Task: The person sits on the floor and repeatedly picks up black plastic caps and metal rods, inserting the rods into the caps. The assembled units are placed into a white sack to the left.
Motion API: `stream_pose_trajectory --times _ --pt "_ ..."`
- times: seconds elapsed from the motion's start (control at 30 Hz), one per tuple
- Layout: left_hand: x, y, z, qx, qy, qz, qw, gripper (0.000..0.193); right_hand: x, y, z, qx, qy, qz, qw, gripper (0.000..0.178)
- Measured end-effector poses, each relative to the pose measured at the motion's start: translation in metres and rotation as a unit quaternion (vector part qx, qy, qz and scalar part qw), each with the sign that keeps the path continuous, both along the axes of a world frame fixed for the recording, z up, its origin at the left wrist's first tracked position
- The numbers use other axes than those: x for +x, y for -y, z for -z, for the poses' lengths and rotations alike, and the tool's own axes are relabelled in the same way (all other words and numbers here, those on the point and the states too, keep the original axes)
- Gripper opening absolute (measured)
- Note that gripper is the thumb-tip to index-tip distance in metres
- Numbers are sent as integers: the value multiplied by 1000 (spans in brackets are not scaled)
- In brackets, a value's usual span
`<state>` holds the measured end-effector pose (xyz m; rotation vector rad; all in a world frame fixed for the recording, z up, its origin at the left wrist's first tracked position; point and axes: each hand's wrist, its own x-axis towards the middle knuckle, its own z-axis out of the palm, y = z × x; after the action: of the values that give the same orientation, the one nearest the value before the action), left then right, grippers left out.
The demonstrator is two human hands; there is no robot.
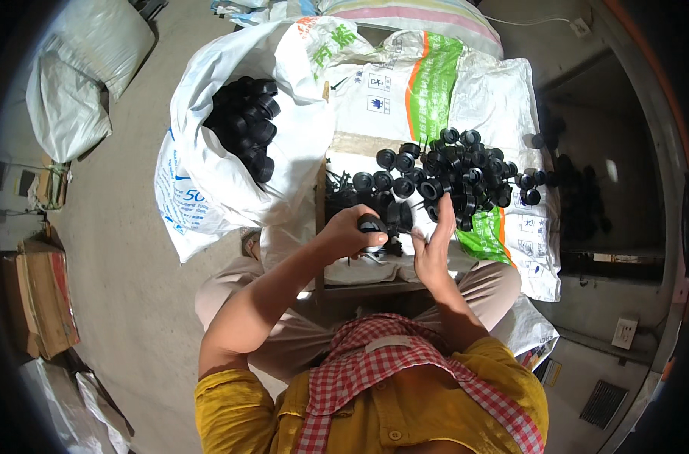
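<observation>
My left hand (350, 233) is closed around a black round plastic cap (372, 224), thumb in front and fingers curled behind. To its right, my right hand (434, 246) has its fingers stretched upward and the thumb apart. A thin dark line lies by the right thumb, too small to name. Another black round piece (398, 217) sits between the two hands; whether either hand touches it I cannot tell. Just beyond my fingertips spreads a loose pile of black round plastic caps (477, 170). Thin black scraps (343, 184) lie past my left hand.
A white woven sack (189, 83) at the left holds several black round parts (246, 125). White sacking with a green stripe (434, 83) lies under the pile. Full white bags (95, 45) stand at the far left, above a cardboard box (45, 299). A socket (625, 331) is at the right.
</observation>
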<state>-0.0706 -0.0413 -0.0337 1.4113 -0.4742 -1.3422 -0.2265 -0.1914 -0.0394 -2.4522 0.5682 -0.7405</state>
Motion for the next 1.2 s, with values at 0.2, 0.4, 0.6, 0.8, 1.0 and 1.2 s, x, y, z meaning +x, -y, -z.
stream_pose_trajectory --times 0.2,0.4,0.6,0.8,1.0,1.2 --pt "-11 -7 -3 6 32 80 996 40 -10 7 -20 124 -136 -298 937 28" --pt "-9 -5 -20 -296 609 171 716 15 -20 12 -34 810 -214 -254 483 17" --pt "2 -9 -22 -278 -60 -213 935 28 -4 1 -35 818 73 -391 416 23" --pt "-48 3 6 -145 -267 -206 930 48 34 -25 24 759 256 -81 592 24" --pt "-16 12 -16 34 329 30 943 50 49 -17 62 576 183 4 797 25" --pt "64 -10 -44 114 758 -164 620 50 30 33 149 94 -288 54 951 60"
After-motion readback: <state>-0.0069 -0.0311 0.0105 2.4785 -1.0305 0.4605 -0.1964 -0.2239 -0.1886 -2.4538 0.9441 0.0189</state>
